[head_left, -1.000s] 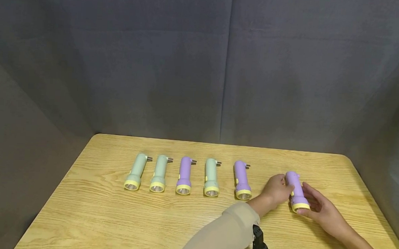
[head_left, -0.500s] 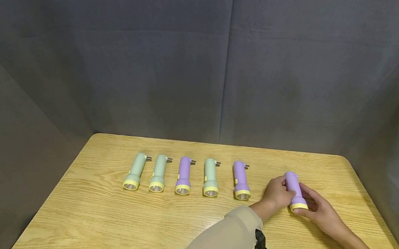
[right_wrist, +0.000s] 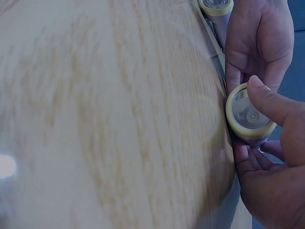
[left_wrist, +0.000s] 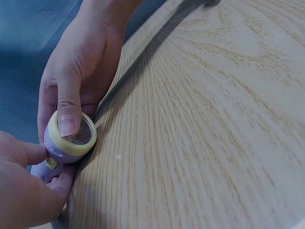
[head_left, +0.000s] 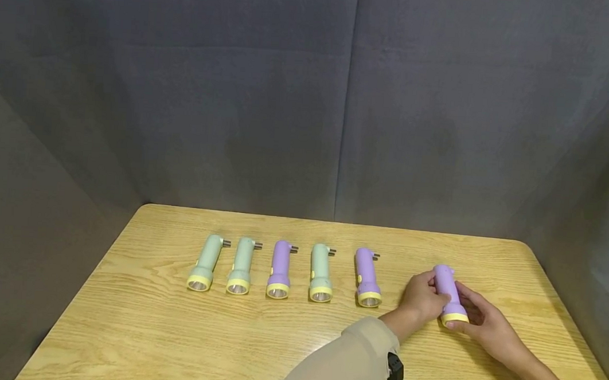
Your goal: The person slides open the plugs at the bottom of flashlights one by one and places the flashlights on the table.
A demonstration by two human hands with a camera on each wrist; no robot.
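At the right of the table in the head view, both hands hold a purple flashlight (head_left: 445, 283) with a yellow lens ring. My left hand (head_left: 423, 299) grips its body from the left, thumb along the barrel. From the right, my right hand (head_left: 491, 326) holds the lens end, its thumb on the yellow ring. In the left wrist view the flashlight (left_wrist: 71, 149) shows a yellow switch (left_wrist: 51, 163) by the left fingers. The right wrist view shows the right thumb across the clear lens (right_wrist: 249, 114); the back of the body is hidden there.
Left of the hands lies a row of flashlights, lens ends toward me, plug prongs out: purple (head_left: 366, 273), green (head_left: 321, 271), purple (head_left: 279, 269), green (head_left: 242, 267) and green (head_left: 207, 262). A grey curtain (head_left: 235, 123) stands behind the wooden table (head_left: 173, 332).
My left thumb has slid down the barrel toward the lens end, covering the switch in the head view. The held flashlight has shifted slightly left. The row stays as it was.
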